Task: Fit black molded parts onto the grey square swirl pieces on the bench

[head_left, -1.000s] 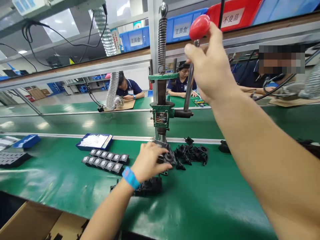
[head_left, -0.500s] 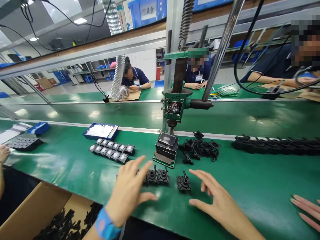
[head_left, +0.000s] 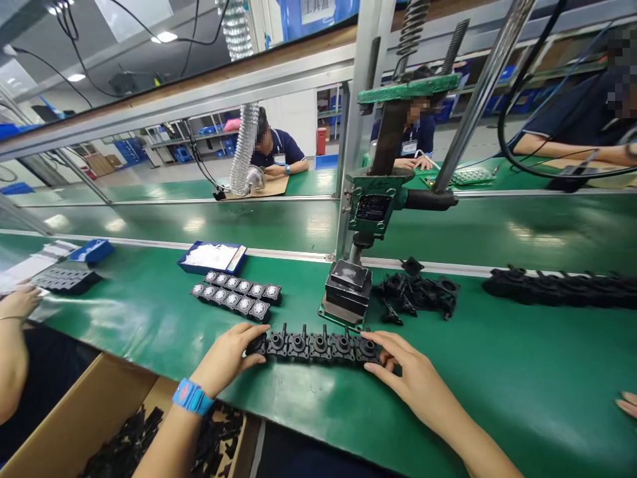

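Observation:
A row of several black plastic parts [head_left: 313, 345] lies side by side on the green bench [head_left: 497, 378], just in front of me. My left hand [head_left: 226, 357], blue band on its wrist, curls its fingers round the row's left end. My right hand [head_left: 411, 375] holds the right end between forefinger and thumb. The row is squeezed between both hands. Right behind it stands the black fixture block [head_left: 347, 292] of a green hand press [head_left: 373, 204], with nothing gripping the press lever [head_left: 478, 106].
A loose pile of black parts [head_left: 418, 292] lies right of the fixture, and a long line of them [head_left: 562, 289] further right. Left are white-capped parts [head_left: 239, 295] and a blue tray [head_left: 213, 255]. A cardboard box [head_left: 99, 425] of parts sits below. Co-workers' hands [head_left: 20, 302] are nearby.
My right hand left the press lever and came down to the bench. The scattered black parts now form one row between my hands, which have closed in on its ends.

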The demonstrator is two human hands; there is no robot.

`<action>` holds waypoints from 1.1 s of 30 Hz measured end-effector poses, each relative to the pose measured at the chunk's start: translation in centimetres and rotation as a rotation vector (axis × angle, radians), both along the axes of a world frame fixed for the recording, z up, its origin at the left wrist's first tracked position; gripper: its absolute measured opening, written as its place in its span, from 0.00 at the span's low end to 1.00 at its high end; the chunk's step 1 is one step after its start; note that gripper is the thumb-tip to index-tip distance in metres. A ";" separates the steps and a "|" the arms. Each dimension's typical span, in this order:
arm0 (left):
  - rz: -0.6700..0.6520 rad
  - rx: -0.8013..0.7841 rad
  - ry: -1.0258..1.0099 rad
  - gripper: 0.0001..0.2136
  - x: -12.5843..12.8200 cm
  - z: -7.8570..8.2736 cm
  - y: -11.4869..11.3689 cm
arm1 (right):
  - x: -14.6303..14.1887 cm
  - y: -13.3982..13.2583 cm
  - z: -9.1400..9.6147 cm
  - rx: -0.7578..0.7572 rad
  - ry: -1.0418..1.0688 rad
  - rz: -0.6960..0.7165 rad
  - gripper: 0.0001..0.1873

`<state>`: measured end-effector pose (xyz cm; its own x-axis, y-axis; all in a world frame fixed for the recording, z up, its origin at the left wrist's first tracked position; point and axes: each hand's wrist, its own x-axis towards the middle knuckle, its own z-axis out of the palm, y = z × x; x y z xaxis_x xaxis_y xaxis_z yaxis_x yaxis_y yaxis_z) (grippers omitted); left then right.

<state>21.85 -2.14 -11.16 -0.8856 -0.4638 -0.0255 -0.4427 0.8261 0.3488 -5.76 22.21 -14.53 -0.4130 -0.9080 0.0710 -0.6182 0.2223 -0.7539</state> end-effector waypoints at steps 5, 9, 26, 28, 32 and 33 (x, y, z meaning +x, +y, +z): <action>-0.050 0.076 0.027 0.23 -0.9 -0.2 0.5 | 0.9 -0.8 0.0 0.028 -0.043 -0.029 0.23; -0.068 0.063 0.092 0.20 -0.8 -1.6 0.9 | 1.4 -0.4 1.0 0.044 -0.086 -0.050 0.27; -0.226 0.133 0.065 0.14 -12.0 -1.7 10.9 | -5.6 10.9 2.5 0.073 -0.090 -0.269 0.22; -0.233 0.137 0.055 0.14 -13.4 -1.0 12.2 | -6.5 11.8 2.5 0.081 -0.086 -0.290 0.23; -0.227 0.134 0.120 0.28 -14.0 -1.1 13.4 | -6.9 13.7 2.2 0.138 -0.041 -0.351 0.31; -0.226 0.113 0.162 0.33 -13.5 -1.5 13.5 | -6.7 14.2 2.1 0.150 0.011 -0.387 0.34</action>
<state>8.35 11.32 -12.69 -0.9628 -0.2569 0.0838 -0.1834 0.8490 0.4955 -12.41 36.42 -12.45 -0.7261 -0.6862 -0.0438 -0.4752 0.5468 -0.6894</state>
